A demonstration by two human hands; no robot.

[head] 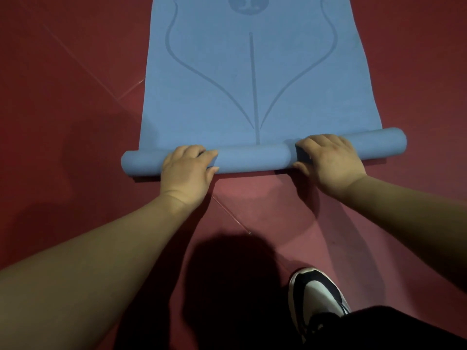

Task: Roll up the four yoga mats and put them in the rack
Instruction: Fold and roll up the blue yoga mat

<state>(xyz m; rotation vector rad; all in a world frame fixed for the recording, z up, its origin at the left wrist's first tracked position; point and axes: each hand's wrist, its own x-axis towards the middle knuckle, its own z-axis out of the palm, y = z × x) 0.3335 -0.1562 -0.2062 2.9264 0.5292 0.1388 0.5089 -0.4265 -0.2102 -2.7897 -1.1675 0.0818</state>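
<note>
A blue yoga mat (252,79) with darker curved lines and a centre stripe lies flat on the red floor, stretching away from me. Its near end is wound into a thin roll (255,156) that runs left to right. My left hand (188,170) grips the roll left of its middle, fingers curled over the top and thumb at the near side. My right hand (328,160) grips the roll right of its middle in the same way. Both roll ends stick out past my hands. No other mats and no rack are in view.
The red floor (63,97) with thin seam lines surrounds the mat on both sides. My foot in a black and white shoe (316,296) stands on the floor near the bottom right, behind the roll.
</note>
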